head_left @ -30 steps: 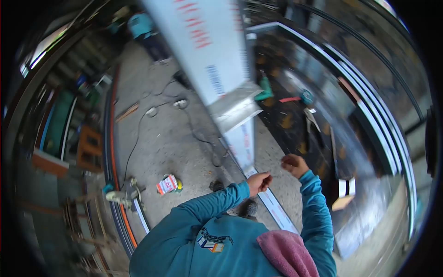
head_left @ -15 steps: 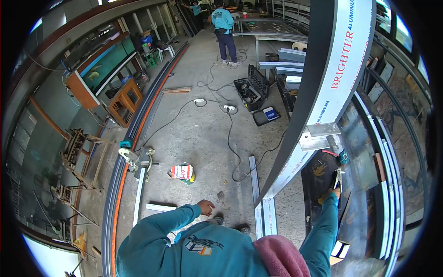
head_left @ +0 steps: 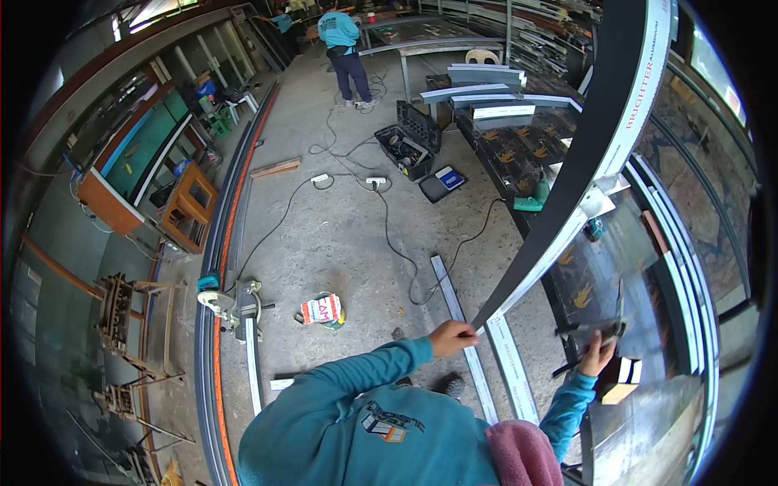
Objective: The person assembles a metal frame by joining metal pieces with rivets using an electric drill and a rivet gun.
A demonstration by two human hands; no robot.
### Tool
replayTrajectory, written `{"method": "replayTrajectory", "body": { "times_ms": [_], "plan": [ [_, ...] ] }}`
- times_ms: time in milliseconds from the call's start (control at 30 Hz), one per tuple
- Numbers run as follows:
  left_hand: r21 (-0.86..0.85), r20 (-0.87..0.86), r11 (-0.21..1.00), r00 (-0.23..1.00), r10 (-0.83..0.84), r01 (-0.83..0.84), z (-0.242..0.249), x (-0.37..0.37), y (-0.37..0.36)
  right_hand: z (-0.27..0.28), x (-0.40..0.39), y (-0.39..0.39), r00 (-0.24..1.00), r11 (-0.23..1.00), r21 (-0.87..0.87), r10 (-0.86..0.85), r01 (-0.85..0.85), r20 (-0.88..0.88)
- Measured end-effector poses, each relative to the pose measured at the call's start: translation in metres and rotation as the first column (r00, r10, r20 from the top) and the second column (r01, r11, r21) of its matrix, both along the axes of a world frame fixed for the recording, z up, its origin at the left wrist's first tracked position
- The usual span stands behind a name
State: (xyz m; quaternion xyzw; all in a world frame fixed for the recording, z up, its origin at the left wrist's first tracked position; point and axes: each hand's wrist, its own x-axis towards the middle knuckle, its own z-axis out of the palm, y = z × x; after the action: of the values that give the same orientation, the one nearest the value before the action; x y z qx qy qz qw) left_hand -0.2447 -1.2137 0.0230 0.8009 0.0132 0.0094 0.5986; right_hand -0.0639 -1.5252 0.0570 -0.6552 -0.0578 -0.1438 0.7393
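Note:
A long dark aluminium profile (head_left: 559,215), its side covered by white printed film, rises from near my left hand toward the upper right. My left hand (head_left: 451,338) has its fingers closed on the profile's lower end. A short silver angle piece (head_left: 598,201) sits against the profile higher up. My right hand (head_left: 597,355) is over the dark workbench (head_left: 579,279), closed round a small metal tool (head_left: 613,329) with a thin blade pointing up. Blur hides the tool's exact kind. A cut box-like piece (head_left: 620,381) lies just beside that hand.
White-filmed profiles (head_left: 510,364) lie on the floor by my feet. A green drill (head_left: 532,196) and another teal tool (head_left: 596,229) are on the bench. A mitre saw (head_left: 235,304), bucket (head_left: 322,310), open toolbox (head_left: 408,150) and cables occupy the floor. A co-worker (head_left: 340,49) stands at the back.
My left hand has moved right from beside my body and taken hold of the profile's lower end. The right hand has come nearer with the metal tool. My view has shifted right.

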Motion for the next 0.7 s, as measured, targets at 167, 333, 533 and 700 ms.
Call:
{"method": "replayTrajectory", "body": {
  "times_ms": [167,333,533,700],
  "plan": [
    [-0.363,0.075,0.921,0.990,-0.120,0.139,0.056,-0.004,-0.025,-0.032,-0.153,0.036,0.959,0.951,-0.169,0.231,-0.258,-0.163],
    [-0.557,0.039,0.811,0.981,-0.191,0.181,0.049,-0.049,-0.020,-0.043,-0.239,0.080,0.842,0.877,0.117,0.481,-0.467,-0.243],
    [-0.741,-0.049,0.670,0.991,-0.126,0.049,0.045,-0.102,0.002,-0.024,-0.261,0.103,0.757,0.799,0.113,0.597,-0.591,-0.266],
    [-0.738,-0.022,0.671,0.997,0.076,-0.067,0.056,-0.128,0.015,-0.019,-0.258,0.118,0.690,0.716,0.036,0.684,-0.697,-0.237]
  ]
}}
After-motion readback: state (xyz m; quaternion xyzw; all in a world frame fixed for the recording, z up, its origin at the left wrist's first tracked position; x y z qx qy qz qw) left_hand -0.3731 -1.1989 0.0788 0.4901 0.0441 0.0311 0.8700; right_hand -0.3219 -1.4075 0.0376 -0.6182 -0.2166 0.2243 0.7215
